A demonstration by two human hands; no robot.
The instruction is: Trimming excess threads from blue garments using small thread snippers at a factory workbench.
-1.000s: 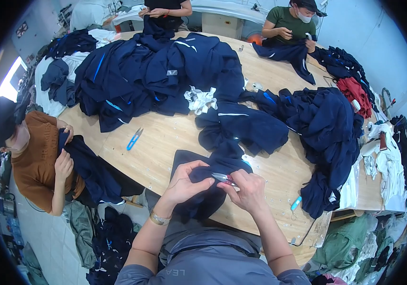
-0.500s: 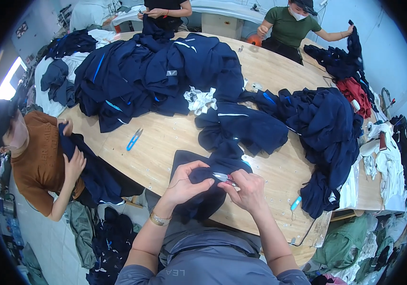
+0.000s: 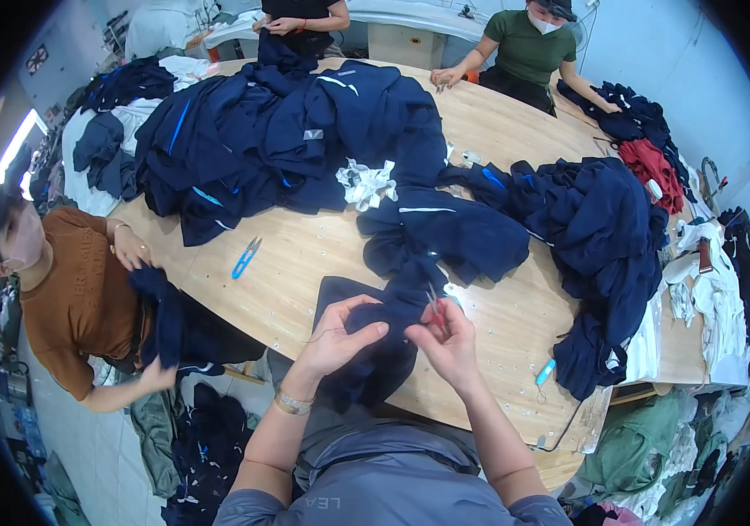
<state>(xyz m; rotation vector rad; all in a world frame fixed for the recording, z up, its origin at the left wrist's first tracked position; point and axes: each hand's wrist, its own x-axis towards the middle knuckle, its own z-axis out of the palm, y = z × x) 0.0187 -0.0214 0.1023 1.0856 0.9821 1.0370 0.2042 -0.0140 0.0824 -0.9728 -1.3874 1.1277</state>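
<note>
My left hand (image 3: 333,340) pinches a dark navy garment (image 3: 397,320) at the near edge of the table, thumb on top of the cloth. The garment drapes over the edge toward my lap. My right hand (image 3: 450,349) is closed around red-handled thread snips (image 3: 436,309), whose blades point up and away from me. The snips sit just right of the cloth, and the right fingertips are close to the fabric; whether they touch it I cannot tell. Farther up the table lies another navy garment (image 3: 454,232) with a white strip.
Blue thread snips (image 3: 246,259) lie at the left, a light-blue tool (image 3: 546,373) at the right. Navy garment heaps (image 3: 261,140) fill the far side, with white scraps (image 3: 366,184) before them. One co-worker (image 3: 86,289) handles cloth at left; two more stand behind the table.
My right hand has turned the snips from pointing left over the cloth to pointing upward. The left co-worker's cloth has dropped lower. The person at back right has lowered a raised garment and reached onto the table.
</note>
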